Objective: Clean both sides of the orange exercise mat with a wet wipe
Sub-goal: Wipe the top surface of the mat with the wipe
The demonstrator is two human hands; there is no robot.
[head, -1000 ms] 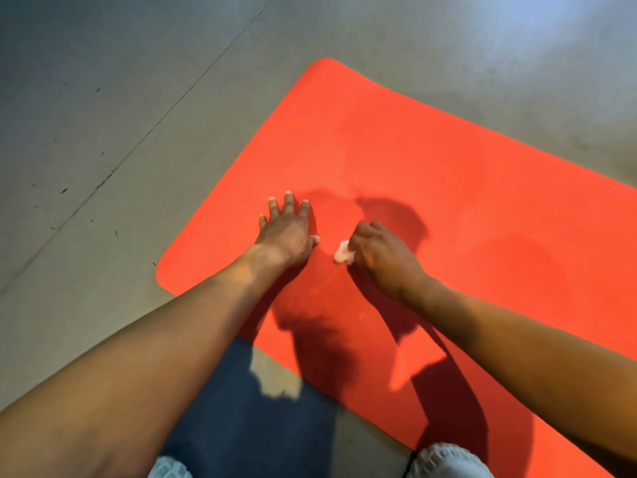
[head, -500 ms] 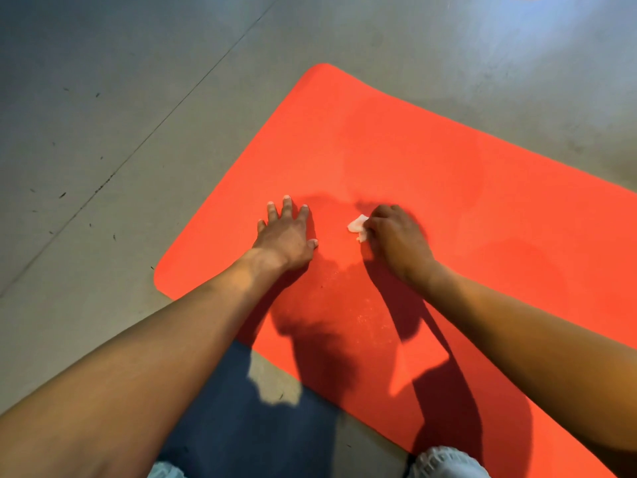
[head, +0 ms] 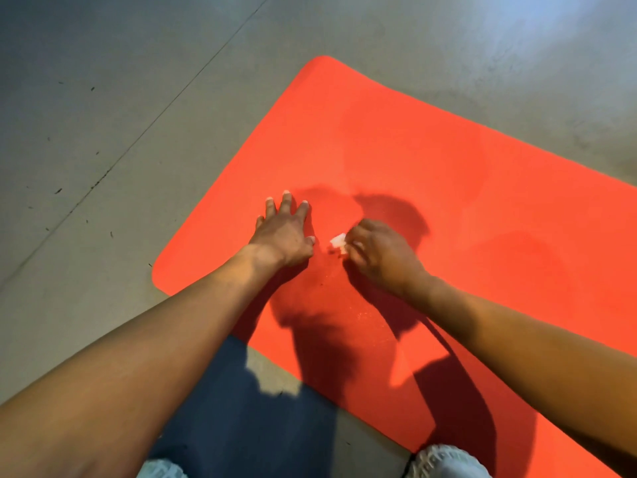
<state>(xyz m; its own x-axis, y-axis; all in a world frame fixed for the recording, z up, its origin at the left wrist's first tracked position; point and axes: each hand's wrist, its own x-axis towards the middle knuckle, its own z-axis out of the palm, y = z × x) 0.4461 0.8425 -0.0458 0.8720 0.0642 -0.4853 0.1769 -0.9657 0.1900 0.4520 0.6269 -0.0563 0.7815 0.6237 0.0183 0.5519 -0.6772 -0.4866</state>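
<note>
The orange exercise mat [head: 396, 139] lies flat on the grey floor, its rounded end towards the left. My left hand [head: 282, 232] presses flat on the mat with fingers spread. Just to its right, my right hand [head: 375, 253] holds a small crumpled white wet wipe [head: 338, 242] against the mat's surface; only a bit of the wipe shows past the fingers.
Grey concrete floor [head: 120, 115] with a seam line surrounds the mat. My knees in light jeans [head: 444, 460] sit at the bottom edge, close to the mat's near side. Dark shadows of my arms fall across the mat.
My right hand with the wipe moved away from me and then back towards me on the mat. My left hand stayed pressed in the same place.
</note>
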